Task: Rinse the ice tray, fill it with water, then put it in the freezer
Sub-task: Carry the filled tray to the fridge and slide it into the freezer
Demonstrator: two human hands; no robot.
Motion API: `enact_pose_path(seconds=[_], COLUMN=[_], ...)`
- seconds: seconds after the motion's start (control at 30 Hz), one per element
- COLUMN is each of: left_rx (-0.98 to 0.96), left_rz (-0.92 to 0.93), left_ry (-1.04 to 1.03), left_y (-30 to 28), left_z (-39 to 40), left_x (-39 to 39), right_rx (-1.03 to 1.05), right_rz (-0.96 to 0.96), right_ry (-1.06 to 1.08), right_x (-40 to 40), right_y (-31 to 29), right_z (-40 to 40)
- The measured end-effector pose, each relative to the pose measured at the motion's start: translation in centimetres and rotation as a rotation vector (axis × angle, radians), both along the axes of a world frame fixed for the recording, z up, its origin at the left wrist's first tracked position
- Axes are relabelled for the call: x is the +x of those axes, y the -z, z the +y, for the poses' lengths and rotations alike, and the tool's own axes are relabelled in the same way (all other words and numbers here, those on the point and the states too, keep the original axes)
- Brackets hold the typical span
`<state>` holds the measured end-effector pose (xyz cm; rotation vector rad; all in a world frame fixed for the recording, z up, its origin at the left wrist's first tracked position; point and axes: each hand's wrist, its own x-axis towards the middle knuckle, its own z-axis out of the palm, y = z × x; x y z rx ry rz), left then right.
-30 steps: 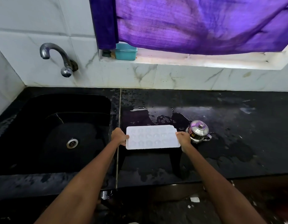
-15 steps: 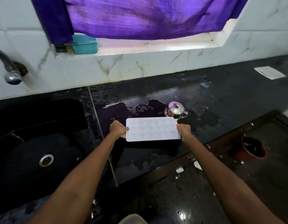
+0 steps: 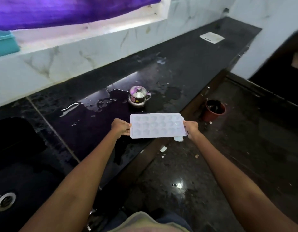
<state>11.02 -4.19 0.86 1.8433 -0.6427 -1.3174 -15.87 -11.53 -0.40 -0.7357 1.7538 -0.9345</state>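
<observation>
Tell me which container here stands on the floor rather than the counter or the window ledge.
The reddish-brown round pot. It stands on the dark floor, whereas the small steel kettle stands on the wet black counter and the teal box on the ledge.

Both bare arms reach forward from the lower corners of the view, stretched nearly straight and angled toward each other. The left hand (image 3: pixel 121 126) grips the left short end of the ice tray (image 3: pixel 157 125), fingers curled under it and knuckles facing up. The right hand (image 3: pixel 191 129) grips the right short end the same way, thumb along the tray's edge. The two hands sit level with each other, holding the tray flat in the air above the front edge of the desk (image 3: pixel 186 64).
</observation>
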Motion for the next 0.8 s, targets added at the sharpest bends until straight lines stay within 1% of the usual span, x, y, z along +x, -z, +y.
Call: enact_pose_path(seconds=[0.1,0.2,0.37,0.5,0.6,0.8], left_rx=[0.002,0.005,0.033,0.034,0.047,0.068], left_rz=[-0.011,-0.028,-0.116,-0.162,-0.188,-0.234], left_ry=[0.079,0.157,0.271,0.358,0.435,0.541], left_y=[-0.5,-0.5,0.1,1.2,2.2,4.0], left_z=[-1.5,-2.9,-4.4,-4.9,-4.8,-4.1], left_x=[-3.6,-7.4,-15.0,-20.3,-24.7,-32.1], right_rx=[0.004,0.015,0.049,0.061,0.06,0.067], right_rz=[-0.014,-0.006,0.014,-0.014,-0.049,-0.067], right_ry=[0.101,0.159,0.283,0.332,0.46,0.572], right_x=[-4.0,-8.2,-15.6,-20.8,-25.1,-31.1], right_y=[0.1,0.6,1.9,2.8,4.5,6.3], right_z=[0.7,1.5,3.6,5.7,7.4,11.4])
